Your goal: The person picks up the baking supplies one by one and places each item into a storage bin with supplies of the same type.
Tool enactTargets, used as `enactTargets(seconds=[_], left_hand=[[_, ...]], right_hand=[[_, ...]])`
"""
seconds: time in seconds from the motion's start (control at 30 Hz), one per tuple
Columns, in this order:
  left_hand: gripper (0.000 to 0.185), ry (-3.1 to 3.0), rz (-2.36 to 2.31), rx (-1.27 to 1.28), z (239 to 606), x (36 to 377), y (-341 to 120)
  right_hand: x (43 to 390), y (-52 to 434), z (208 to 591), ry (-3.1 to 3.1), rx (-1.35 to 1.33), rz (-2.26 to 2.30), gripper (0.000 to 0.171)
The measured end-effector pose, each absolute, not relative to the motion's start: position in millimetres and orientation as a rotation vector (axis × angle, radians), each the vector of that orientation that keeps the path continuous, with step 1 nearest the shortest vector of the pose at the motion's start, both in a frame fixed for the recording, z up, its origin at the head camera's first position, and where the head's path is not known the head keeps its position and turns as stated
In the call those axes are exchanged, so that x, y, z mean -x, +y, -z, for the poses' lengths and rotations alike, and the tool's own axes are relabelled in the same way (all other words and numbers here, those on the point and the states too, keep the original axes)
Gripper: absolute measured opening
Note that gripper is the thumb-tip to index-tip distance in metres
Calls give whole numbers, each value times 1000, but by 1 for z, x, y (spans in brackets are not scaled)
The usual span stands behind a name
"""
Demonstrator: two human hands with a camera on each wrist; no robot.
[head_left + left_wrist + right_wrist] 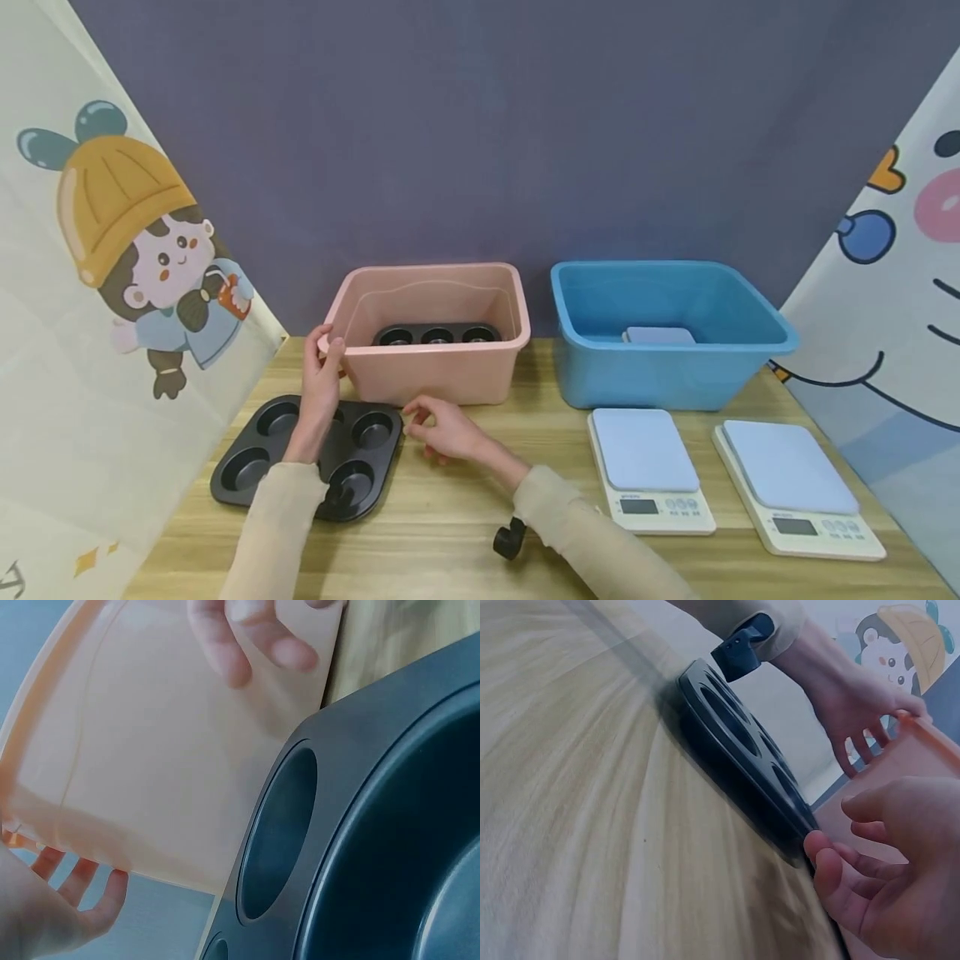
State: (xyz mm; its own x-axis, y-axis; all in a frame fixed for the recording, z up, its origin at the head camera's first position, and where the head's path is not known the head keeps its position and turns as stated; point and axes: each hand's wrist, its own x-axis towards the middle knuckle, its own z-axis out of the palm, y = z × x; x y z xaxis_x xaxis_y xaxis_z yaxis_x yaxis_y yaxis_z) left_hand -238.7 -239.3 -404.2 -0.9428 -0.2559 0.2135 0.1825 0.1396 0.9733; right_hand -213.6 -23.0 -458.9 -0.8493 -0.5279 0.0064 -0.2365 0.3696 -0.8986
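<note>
At the front left corner of the pink plastic bin (431, 377), my left hand (321, 387) grips the rim, its thumb over the edge and its fingers beneath in the right wrist view. A black muffin pan (242, 468) lies on the table under my left forearm, which covers part of it. My right hand (446, 429) hovers just off the pan's far right corner, below the bin's front wall, with fingers loosely bent and nothing between them. A second muffin pan (437, 335) lies inside the pink bin, partly hidden by the front wall.
To the right stands a blue bin (660, 377) with a white kitchen scale (660, 335) inside. Two more scales, a nearer-left one (645, 450) and one at the right (791, 467), lie before it on the wooden table (442, 542). A dark cloth wall (487, 150) rises behind.
</note>
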Motion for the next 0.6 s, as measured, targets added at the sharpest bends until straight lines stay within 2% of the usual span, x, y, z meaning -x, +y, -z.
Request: enactTargets(seconds=[0.17,0.4,0.6], left_hand=[[50,-2104,1888,-86,386,227,-231],[49,-2096,1874,-115,407,245,-241],[50,-2092,1845,-93,410,246,-242]], right_hand=[[214,-28,462,2317,648,1511,35],[213,-37,468,2261,603,1542,35],[212,-42,475,2206,573,1580,36]])
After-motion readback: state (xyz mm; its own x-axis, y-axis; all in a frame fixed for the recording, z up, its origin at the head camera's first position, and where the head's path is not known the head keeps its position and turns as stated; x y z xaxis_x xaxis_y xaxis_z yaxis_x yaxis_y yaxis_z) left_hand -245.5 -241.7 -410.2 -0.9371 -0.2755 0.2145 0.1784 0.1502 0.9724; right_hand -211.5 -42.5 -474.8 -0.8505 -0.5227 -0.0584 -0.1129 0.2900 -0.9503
